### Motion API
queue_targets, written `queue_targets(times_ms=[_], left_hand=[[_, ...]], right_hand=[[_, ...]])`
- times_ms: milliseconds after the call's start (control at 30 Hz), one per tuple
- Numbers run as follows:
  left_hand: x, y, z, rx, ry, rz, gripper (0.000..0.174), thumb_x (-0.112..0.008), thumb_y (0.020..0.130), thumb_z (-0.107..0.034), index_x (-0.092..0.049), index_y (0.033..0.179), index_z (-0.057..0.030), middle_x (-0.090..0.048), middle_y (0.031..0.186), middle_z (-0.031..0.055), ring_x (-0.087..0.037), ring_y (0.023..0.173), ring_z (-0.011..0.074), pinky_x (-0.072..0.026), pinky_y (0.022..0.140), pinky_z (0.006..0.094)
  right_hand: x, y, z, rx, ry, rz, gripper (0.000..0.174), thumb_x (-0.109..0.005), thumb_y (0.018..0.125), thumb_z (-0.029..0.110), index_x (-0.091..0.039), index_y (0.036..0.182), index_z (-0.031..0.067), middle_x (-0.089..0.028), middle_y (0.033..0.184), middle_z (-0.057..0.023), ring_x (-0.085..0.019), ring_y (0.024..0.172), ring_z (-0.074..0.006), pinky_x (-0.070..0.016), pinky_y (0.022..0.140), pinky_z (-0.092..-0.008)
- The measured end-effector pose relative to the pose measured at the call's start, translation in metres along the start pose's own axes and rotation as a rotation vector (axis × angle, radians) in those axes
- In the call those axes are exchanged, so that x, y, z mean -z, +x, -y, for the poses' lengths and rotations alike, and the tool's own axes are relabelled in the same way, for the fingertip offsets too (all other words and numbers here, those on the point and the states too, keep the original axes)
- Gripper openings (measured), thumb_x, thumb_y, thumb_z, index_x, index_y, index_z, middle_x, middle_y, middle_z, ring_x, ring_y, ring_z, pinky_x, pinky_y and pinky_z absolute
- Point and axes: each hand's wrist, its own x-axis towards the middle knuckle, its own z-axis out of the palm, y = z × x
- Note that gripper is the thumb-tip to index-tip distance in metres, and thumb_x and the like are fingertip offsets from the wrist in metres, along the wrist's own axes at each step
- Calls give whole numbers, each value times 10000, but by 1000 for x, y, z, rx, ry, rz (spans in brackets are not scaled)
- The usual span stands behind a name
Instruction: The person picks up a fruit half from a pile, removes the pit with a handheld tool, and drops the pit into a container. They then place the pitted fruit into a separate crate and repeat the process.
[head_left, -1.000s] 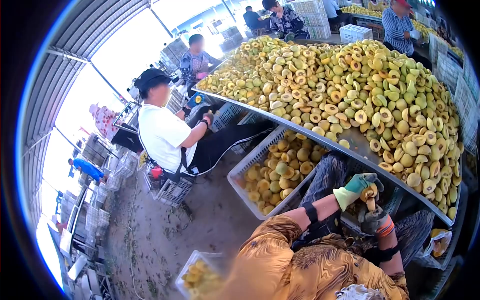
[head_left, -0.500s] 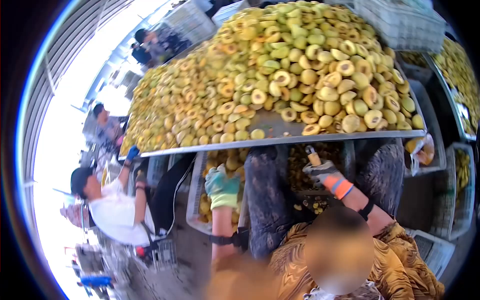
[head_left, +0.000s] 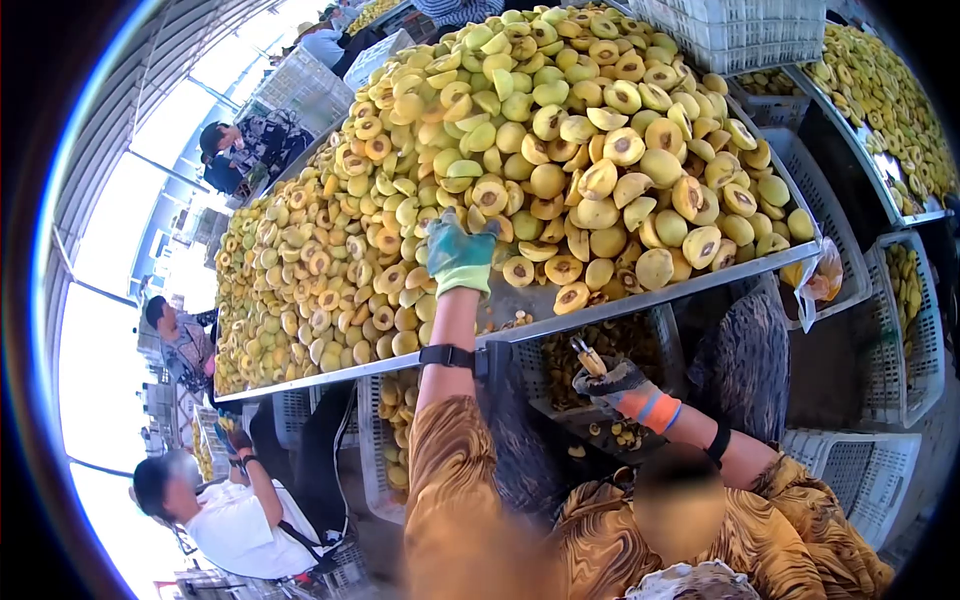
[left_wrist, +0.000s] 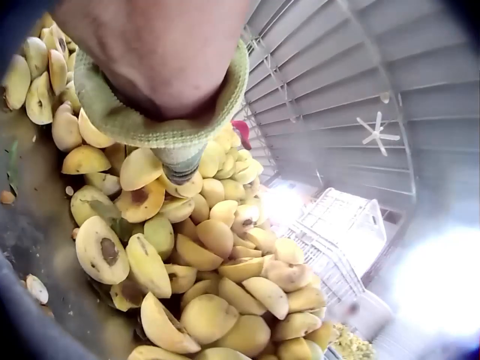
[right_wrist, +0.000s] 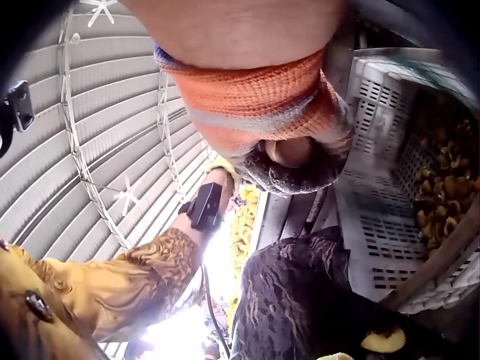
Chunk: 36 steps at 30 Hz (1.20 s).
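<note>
"Fruit halves (head_left: pixel 580 130): where do they lie?"

"Heaped on the metal-edged surface (head_left: pixel 535 300), cut faces and rounded skins turned every way, with a bare patch at the front edge."

"And the left hand (head_left: pixel 462 258)?"

"Green-gloved, reaching over the edge onto the heap beside that patch. Its fingertips are lost against the fruit in the head view, and the wrist view hides them behind the cuff (left_wrist: pixel 146 133), so I can't tell how far they're curled or whether they have hold of a piece."

"What about the right hand (head_left: pixel 615 387)?"

"Its fingers are curled round a wooden-handled tool (head_left: pixel 591 359), metal tip outward. It's between the wearer's 2 knees, apart from the heap."

"Anything lower down?"

"A scrap crate (head_left: pixel 672 345) under the surface, holding yellowish-brown pieces. A fruit crate (head_left: pixel 372 440) stands near the left knee."

"Neighbours?"

"A person in a white shirt (head_left: pixel 250 530) sits at the left; a plastic bag (head_left: pixel 822 278) hangs by the surface's right corner."
</note>
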Motion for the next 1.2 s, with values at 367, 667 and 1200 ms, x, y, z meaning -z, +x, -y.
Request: queue_targets(times_ms=[367, 667, 1200], left_hand=[[-14, -52, 8, -272, -90, 177, 364, -605, 771, -115, -544, 1126, -64, -596, 1120, 183, -632, 946, 363, -514, 794, 455], [26, -139, 37, 214, -1755, 232, 488, -587, 808, -47, -502, 1288, -54, -578, 1139, 89, -579, 1018, 187, -497, 871, 293], [22, -219, -19, 451, -1913, 314, 349, -514, 944, -94, -454, 1281, -25, -542, 1212, 122, -544, 1134, 226, -446, 997, 359]], right_hand=[[-28, -15, 28, -108, -271, -45, 111, -694, 806, 92, -661, 906, 55, -610, 711, -20, -554, 609, -76, -424, 539, -224], [-5, 1, 5, 232, -380, -76, 307, -713, 810, 136, -641, 1086, 24, -635, 913, -14, -542, 805, -107, -471, 731, -286], [-8, -21, 26, 375, -276, -17, 394, -668, 785, 105, -596, 1159, 4, -666, 983, -128, -585, 882, -140, -478, 819, -308]])
